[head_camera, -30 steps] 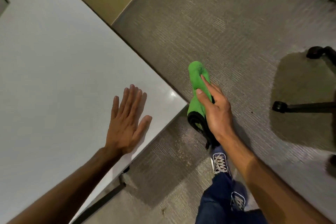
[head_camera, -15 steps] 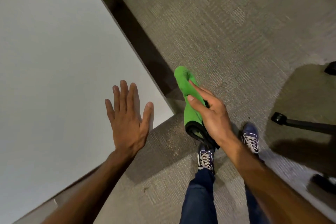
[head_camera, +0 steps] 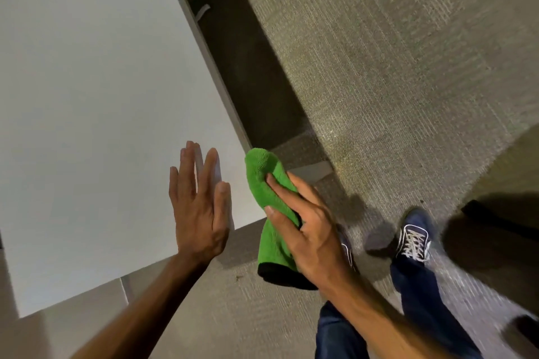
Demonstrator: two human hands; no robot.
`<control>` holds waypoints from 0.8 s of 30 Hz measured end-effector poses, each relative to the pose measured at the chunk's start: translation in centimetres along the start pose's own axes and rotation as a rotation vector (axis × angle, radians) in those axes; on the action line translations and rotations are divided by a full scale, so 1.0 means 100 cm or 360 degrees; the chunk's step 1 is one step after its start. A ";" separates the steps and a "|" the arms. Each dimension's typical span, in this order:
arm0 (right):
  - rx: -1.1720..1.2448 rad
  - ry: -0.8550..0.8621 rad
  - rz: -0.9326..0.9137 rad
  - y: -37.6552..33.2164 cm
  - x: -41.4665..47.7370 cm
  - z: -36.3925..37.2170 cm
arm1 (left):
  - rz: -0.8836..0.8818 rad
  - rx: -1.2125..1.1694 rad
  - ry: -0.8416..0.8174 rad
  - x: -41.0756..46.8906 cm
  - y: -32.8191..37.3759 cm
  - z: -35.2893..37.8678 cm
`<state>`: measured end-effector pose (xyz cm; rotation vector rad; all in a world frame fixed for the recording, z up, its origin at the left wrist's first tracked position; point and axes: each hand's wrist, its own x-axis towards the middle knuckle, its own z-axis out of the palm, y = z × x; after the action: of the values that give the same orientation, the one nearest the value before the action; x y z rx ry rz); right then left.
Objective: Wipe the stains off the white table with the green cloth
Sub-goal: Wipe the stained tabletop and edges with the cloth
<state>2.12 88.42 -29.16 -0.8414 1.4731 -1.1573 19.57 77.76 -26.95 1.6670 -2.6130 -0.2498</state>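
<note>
The right hand (head_camera: 309,230) grips the folded green microfibre cloth (head_camera: 268,198), held just right of the white rectangular table (head_camera: 87,96) corner; the left hand (head_camera: 198,207) hovers flat, empty.

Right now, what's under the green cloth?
Grey carpet lies below the green cloth, which the right hand holds just past the white table corner. The carpet right beneath is hidden.

Fluffy green cloth (head_camera: 264,183), seemingly matt table (head_camera: 87,96)

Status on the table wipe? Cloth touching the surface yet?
Not yet. Done: the right hand has the green cloth gripped. In hand: cloth held off the white table corner, above the carpet; left hand spread flat near that corner. Left: all wiping. No stains visible here.
</note>
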 end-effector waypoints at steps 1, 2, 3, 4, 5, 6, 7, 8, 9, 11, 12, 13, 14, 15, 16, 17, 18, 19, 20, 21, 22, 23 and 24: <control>-0.0007 -0.0009 -0.0023 -0.002 0.012 -0.001 | 0.0000 0.0002 0.0007 0.000 0.000 0.001; 0.0000 -0.0020 -0.0046 -0.005 0.027 -0.001 | 0.0002 0.0001 0.0011 0.000 0.000 0.001; 0.0009 -0.0029 -0.0069 -0.009 0.045 0.001 | 0.0008 0.0001 0.0013 0.000 0.000 0.001; 0.0005 -0.0028 -0.0090 -0.014 0.066 0.003 | 0.0018 0.0001 0.0015 0.000 0.000 0.002; -0.0016 -0.0012 -0.0115 -0.020 0.090 0.007 | 0.0026 -0.0001 0.0019 0.000 0.000 0.002; -0.0048 0.0016 -0.0144 -0.028 0.115 0.011 | 0.0029 0.0002 0.0021 0.000 0.000 0.001; -0.0079 0.0039 -0.0170 -0.035 0.140 0.015 | 0.0029 0.0008 0.0019 0.000 0.000 0.001; -0.0111 0.0052 -0.0186 -0.042 0.161 0.019 | 0.0032 0.0016 0.0014 0.001 0.000 0.001; -0.0136 0.0056 -0.0195 -0.046 0.178 0.021 | 0.0037 0.0023 0.0008 0.002 -0.001 0.000; -0.0147 0.0043 -0.0192 -0.049 0.190 0.023 | 0.0033 0.0034 -0.0005 0.001 -0.002 0.000; -0.0142 0.0036 -0.0183 -0.046 0.183 0.023 | 0.0031 0.0030 -0.0010 0.000 -0.003 0.000; -0.0133 0.0027 -0.0184 -0.042 0.170 0.021 | 0.0031 0.0021 -0.0010 -0.001 -0.003 0.000; -0.0121 0.0004 -0.0185 -0.036 0.152 0.017 | 0.0034 0.0017 -0.0008 -0.001 -0.003 0.000; -0.0111 -0.0034 -0.0177 -0.028 0.130 0.012 | 0.0034 0.0019 -0.0007 -0.001 -0.003 0.000; -0.0109 -0.0082 -0.0157 -0.020 0.106 0.006 | 0.0026 0.0019 -0.0010 0.000 -0.001 0.000; -0.0126 -0.0125 -0.0140 -0.011 0.080 0.000 | 0.0017 0.0016 -0.0014 0.001 0.000 0.000; -0.0156 -0.0157 -0.0136 -0.004 0.055 -0.006 | 0.0014 0.0007 -0.0017 0.001 0.000 -0.001; -0.0190 -0.0188 -0.0142 0.002 0.034 -0.011 | 0.0017 -0.0002 -0.0017 0.002 0.001 -0.001; -0.0216 -0.0219 -0.0149 0.007 0.016 -0.014 | 0.0022 -0.0007 -0.0017 0.002 0.001 -0.001; -0.0229 -0.0240 -0.0148 0.009 0.003 -0.017 | 0.0023 -0.0011 -0.0017 0.002 0.001 -0.002; -0.0236 -0.0250 -0.0138 0.010 -0.003 -0.018 | 0.0017 -0.0019 -0.0022 0.002 0.002 -0.002; -0.0242 -0.0252 -0.0133 0.009 -0.004 -0.018 | 0.0008 -0.0025 -0.0028 0.002 0.002 -0.002; -0.0253 -0.0240 -0.0142 0.008 0.001 -0.018 | 0.0003 -0.0026 -0.0029 0.002 0.002 -0.002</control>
<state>0.45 88.99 -29.94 -1.0899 1.4279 -1.0275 19.31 77.64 -26.69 1.6652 -2.6179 -0.2873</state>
